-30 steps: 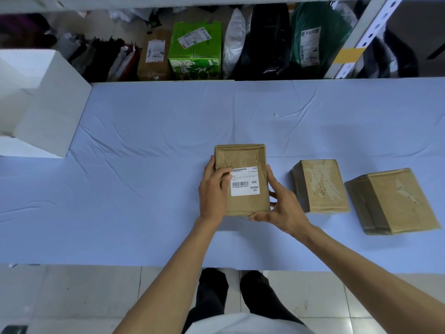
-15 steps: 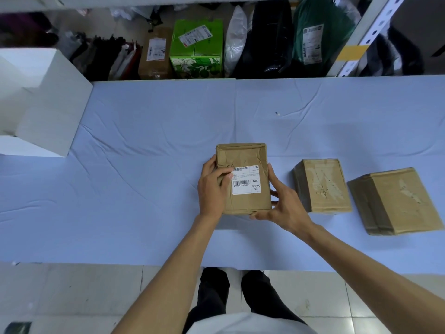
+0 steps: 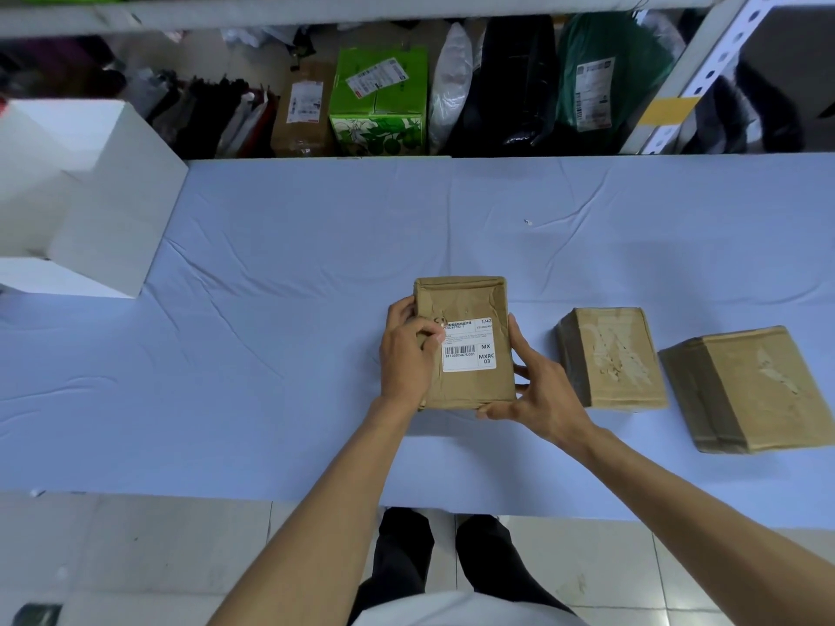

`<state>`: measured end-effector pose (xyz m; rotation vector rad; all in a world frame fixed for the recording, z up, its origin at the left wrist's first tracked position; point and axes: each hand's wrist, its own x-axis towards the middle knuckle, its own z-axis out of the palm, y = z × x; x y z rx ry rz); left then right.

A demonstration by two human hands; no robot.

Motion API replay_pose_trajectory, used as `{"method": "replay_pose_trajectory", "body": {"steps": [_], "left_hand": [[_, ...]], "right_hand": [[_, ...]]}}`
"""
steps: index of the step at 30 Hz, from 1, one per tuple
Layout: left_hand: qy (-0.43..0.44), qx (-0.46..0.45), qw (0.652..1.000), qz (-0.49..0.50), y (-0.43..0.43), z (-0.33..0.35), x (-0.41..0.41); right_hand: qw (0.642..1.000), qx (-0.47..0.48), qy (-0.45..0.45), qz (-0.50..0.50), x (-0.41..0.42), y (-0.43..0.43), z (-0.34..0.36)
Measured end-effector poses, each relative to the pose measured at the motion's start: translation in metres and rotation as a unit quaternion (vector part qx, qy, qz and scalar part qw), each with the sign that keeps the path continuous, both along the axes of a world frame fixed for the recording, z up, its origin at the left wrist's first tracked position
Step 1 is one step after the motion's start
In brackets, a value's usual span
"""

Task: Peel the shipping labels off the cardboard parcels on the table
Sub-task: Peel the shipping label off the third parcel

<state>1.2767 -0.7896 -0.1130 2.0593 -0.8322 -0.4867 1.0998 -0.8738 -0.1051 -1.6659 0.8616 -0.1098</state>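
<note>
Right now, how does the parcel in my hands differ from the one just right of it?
The held parcel carries a white label; the middle parcel shows only pale torn residue. The held parcel is in the grip of the left hand and right hand; the middle parcel lies untouched on the cloth. Both are brown cardboard.
</note>
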Motion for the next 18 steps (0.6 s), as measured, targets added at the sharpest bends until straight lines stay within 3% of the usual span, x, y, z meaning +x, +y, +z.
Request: {"method": "replay_pose_trajectory", "body": {"steps": [5,10,18], "left_hand": [[0.054,-0.027,0.998,-0.009,0.005,-0.003,0.006],[0.289,-0.086,0.953,0.017,0.016,0.003,0.005],[0.333,-0.057,0.941,-0.011,0.023,-0.003,0.006]], "right_hand": [[1.0,0.001,0.001,-0.005,-0.001,0.0,-0.001],[1.0,-0.001,0.005,-0.011,-0.002,0.002,-0.004],[1.0,-0.006,-0.001,-0.021,-0.001,0.002,-0.007]]}}
